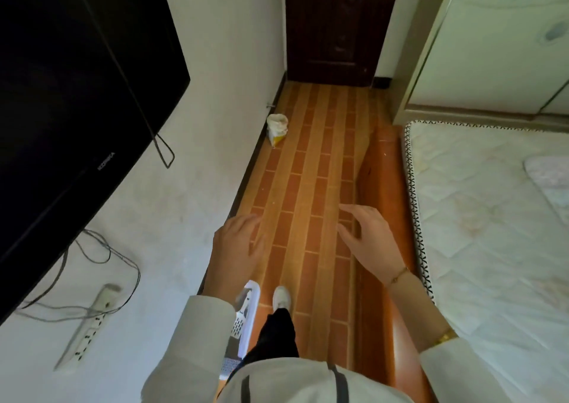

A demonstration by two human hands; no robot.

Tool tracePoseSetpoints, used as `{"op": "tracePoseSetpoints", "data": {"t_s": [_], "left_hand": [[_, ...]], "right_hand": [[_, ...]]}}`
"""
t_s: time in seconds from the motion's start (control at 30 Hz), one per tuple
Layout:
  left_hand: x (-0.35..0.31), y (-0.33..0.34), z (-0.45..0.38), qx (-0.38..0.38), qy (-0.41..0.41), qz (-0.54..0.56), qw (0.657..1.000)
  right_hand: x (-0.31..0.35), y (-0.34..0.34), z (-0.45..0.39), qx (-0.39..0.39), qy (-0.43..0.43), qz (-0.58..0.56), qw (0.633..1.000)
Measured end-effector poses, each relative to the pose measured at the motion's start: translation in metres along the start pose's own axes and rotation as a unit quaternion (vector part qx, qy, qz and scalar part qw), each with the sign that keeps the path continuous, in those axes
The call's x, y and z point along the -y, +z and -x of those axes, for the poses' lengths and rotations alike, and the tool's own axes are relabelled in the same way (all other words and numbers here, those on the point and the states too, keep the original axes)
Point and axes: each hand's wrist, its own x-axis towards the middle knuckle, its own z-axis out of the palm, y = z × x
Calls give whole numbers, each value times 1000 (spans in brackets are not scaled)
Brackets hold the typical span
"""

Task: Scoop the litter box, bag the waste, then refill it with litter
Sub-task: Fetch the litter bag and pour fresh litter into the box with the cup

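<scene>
Both hands empty. Left hand (238, 242) out in front at about waist height, palm down, fingers loosely spread. Right hand (368, 239) same level, fingers open and slightly curled, bracelet at the wrist. Neither touches anything; forearms reach forward, light sleeves pushed back on the right.

Below the left forearm, hard against the wall: white plastic tray with perforated sides (246, 316), mostly hidden by the sleeve. Probably the litter box, can't confirm contents. One foot in a white shoe (281, 298) just beside it on the wood-pattern floor (308, 171).

Further down the passage, against the skirting near the dark door (332, 27): small white-and-yellow bag (277, 128), top open and rolled down, standing upright. Likely the litter supply, well apart from both hands. No scoop or waste bag visible.

Handling guess: soft-walled, granular fill, dense for its size, will slump and spill if tipped. Take it by the rolled collar with one hand and support the base with the other; keep it upright.

Bed mattress (492, 218) on the right, TV (61, 94) and power strip (89, 325) on the left wall. Narrow lane.
</scene>
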Motion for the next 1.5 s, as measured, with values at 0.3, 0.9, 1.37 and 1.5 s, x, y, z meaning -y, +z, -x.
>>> {"op": "tracePoseSetpoints", "data": {"t_s": [0.3,0.9,1.37,1.5], "left_hand": [[51,14,-228,28,25,-17,999],[57,110,-604,14,3,-30,999],[59,176,-860,-26,-61,-36,997],[78,198,-927,-37,-68,-51,996]], "right_hand": [[-10,17,-210,-29,28,-3,999],[-126,2,-592,11,40,10,999],[-203,-3,-904,99,-30,-2,995],[-220,11,-979,103,-43,-4,994]]}}
